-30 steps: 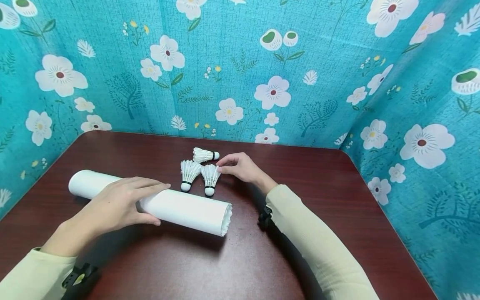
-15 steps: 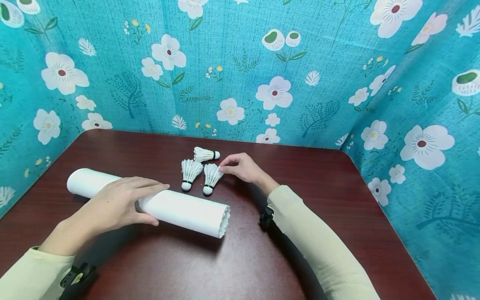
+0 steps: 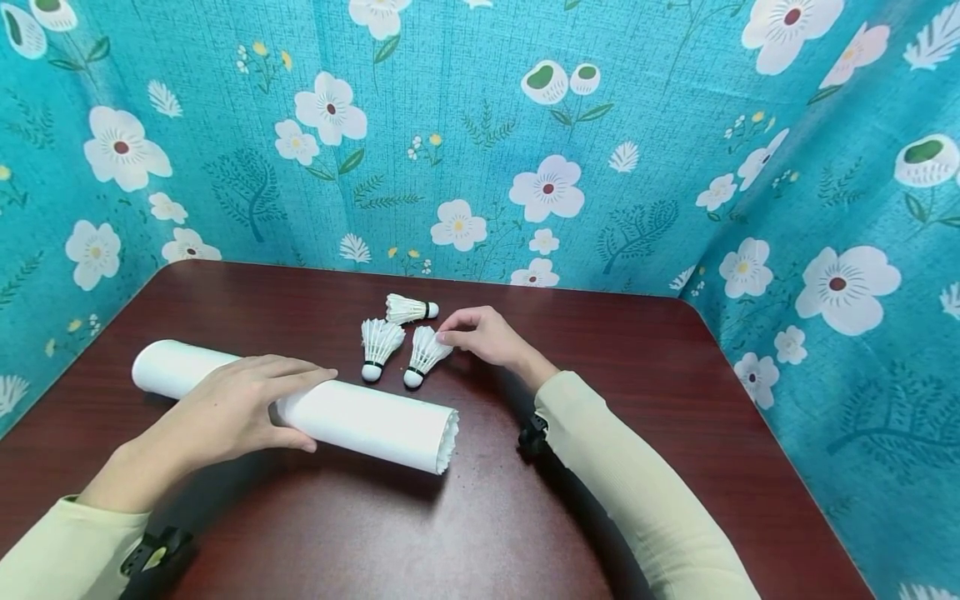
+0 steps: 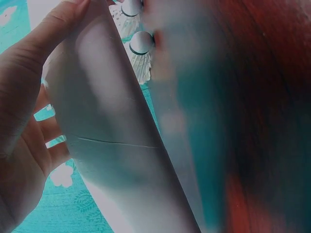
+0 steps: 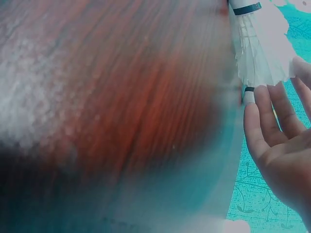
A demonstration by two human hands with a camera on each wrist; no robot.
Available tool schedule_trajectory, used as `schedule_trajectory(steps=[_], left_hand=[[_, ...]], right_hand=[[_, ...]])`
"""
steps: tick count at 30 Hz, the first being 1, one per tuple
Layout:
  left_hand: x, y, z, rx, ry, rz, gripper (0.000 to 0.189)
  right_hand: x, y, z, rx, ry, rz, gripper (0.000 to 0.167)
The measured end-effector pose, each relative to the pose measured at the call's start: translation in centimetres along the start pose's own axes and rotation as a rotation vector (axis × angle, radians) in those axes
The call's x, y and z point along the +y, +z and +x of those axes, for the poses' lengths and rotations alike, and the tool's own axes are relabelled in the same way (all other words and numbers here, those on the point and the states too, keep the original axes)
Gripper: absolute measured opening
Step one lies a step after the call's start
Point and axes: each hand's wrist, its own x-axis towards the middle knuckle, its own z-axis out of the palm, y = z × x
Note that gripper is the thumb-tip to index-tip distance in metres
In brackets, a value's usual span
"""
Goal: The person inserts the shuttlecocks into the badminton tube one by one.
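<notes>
Left hand (image 3: pixel 236 408) grips tube (image 3: pixel 375 423), long axis crosswise, right end nearer. Right hand (image 3: pixel 487 337) pinches shuttlecock (image 3: pixel 427 350), cork (image 3: pixel 413 378) pointing near-left.

Dark reddish-brown wooden table (image 3: pixel 675 375), rounded at both far corners, glossy on its near part. Beyond the table, turquoise printed curtain (image 3: pixel 480 179). Hangs along the table's far edge and turns forward past its left and right sides. Bears white flowers (image 3: pixel 548 188) with dark red or yellow centres, teal sprigs (image 3: pixel 253 196) and, up and right of the table's far right corner, a pink blossom (image 3: pixel 857 55).
</notes>
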Motion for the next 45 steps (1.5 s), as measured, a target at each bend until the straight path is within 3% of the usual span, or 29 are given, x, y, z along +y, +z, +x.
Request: schedule_trajectory(steps=[7, 20, 27, 34, 41, 45], left_hand=[[0.2, 0.1, 0.0, 0.018, 0.023, -0.004, 0.086], [-0.1, -0.1, -0.5, 0.026, 0.02, 0.003, 0.088], [-0.4, -0.9, -0.7, 0.046, -0.057, 0.001, 0.088], [-0.4, -1.9, -0.6, 0.15, -0.158, 0.014, 0.091], [-0.3, -2.6, 0.3, 0.232, -0.303, 0.026, 0.089], [0.0, -2.8, 0.8, 0.247, -0.349, 0.025, 0.089]], right_hand=[[-0.3, -0.6, -0.9, 0.03, 0.041, 0.077, 0.008], [-0.2, -2.9, -3.8, 0.169, -0.008, 0.141, 0.011], [-0.5, -4.7, -5.9, 0.3, -0.084, 0.147, 0.011], [-1.5, -6.3, -8.1, 0.49, -0.146, 0.145, 0.014], [-3.8, -6.7, -10.4, 0.661, -0.263, 0.251, 0.015], [-5.5, -6.5, -11.4, 0.718, -0.341, 0.284, 0.016]])
